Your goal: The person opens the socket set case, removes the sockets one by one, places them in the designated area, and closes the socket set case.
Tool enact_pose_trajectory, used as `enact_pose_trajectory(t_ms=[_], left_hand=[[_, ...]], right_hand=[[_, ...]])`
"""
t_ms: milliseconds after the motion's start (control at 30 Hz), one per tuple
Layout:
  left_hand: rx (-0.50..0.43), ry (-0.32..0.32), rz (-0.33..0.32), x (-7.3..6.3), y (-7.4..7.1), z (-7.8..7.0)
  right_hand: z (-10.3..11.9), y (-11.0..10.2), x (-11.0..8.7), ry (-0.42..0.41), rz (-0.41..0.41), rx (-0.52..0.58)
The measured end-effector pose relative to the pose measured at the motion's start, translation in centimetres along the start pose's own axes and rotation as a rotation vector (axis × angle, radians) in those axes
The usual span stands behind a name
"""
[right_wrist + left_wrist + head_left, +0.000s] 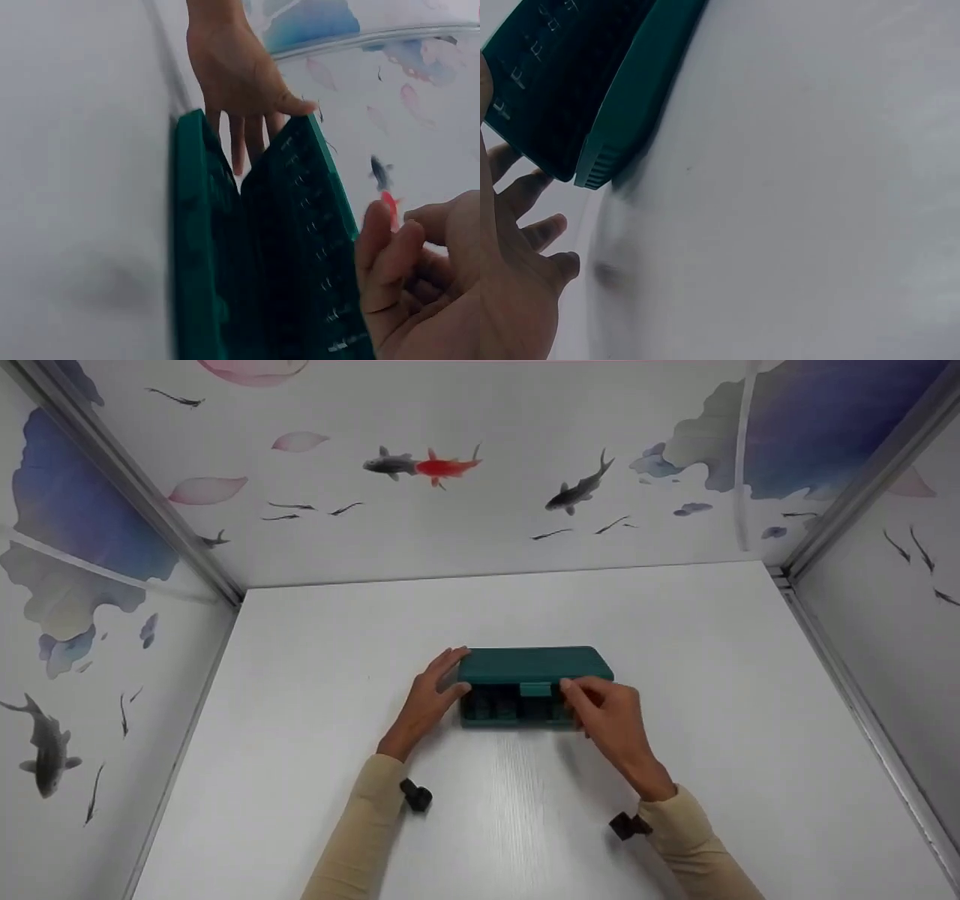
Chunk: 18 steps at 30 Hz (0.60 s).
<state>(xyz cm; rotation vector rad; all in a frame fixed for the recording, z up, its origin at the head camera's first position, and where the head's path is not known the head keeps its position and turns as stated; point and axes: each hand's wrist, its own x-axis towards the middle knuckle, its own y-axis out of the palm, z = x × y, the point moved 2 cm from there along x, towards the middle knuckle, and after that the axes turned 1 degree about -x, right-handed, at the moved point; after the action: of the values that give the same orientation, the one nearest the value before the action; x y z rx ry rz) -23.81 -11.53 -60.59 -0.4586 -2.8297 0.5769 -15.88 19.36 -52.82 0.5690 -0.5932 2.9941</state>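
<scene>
A dark green plastic case (536,665) sits on the white table with its hinged lid (319,247) part-way raised. A lighter green latch (535,689) shows at the lid's front edge. A row of small pale marks runs along the lid's inner face; the inside of the case is dark. My left hand (429,701) is at the left end, thumb at the lid's front corner, other fingers spread past the end. With curled fingers, my right hand (611,720) pinches the lid's front edge just right of the latch. In the left wrist view, the left fingers (544,231) are spread apart.
The white table (517,825) reaches back to printed panels (480,525) with fish and petals, which also rise at both sides. Metal frame posts (870,472) stand at the corners. A small black device (416,796) is worn at each wrist.
</scene>
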Motion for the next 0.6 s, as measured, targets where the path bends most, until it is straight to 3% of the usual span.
enact_pose_trajectory(t_ms=[100,167,367,500,600], left_hand=[[-0.032,0.013,-0.003,-0.1,0.1,-0.1],[-0.055,0.009,-0.005,-0.1,0.1,-0.2],[-0.071,-0.004,-0.003,-0.3,0.2,-0.2],[-0.052,-0.003,0.006,-0.5,0.3,-0.3],[-0.047,-0.039,0.0,-1.0,0.5,-0.4]], right_hand=[[-0.2,-1.8,0.6,-0.282,-0.095,-0.128],[-0.7,-2.8,1.1,-0.374,-0.083,-0.224],[-3.2,-4.1,1.5,-0.403,0.049,-0.414],[-4.0,-4.3,1.4,-0.388,0.019,-0.435],[-4.3,-4.2,1.4,-0.378,-0.015,-0.43]])
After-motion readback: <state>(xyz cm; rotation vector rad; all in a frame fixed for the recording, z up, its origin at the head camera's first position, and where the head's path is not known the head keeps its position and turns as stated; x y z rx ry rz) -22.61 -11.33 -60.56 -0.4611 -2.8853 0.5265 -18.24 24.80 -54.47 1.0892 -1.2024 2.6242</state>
